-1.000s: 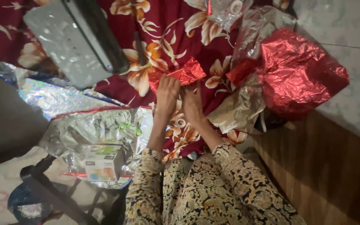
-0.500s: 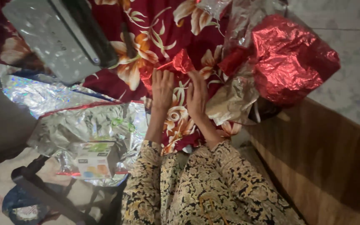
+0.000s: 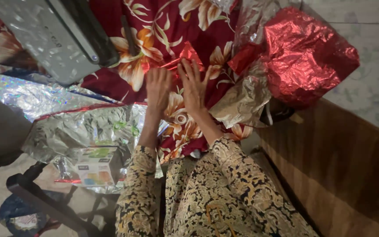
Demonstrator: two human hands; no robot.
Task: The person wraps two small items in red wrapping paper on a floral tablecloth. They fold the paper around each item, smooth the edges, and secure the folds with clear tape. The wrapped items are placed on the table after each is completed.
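While both palms lay flat and open, the left hand point(image 3: 158, 90) and right hand point(image 3: 193, 86) pressed the red foil piece point(image 3: 185, 55) — gripping nothing — on the floral cloth point(image 3: 163, 26).

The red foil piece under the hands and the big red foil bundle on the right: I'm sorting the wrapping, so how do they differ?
The red foil piece is small and lies nearly flat on the floral cloth; the red foil bundle is far larger and puffed up. The left hand and right hand rest open at the piece; nothing touches the bundle. Crumpled pale foil lies against the bundle. Both are shiny, creased red foil.
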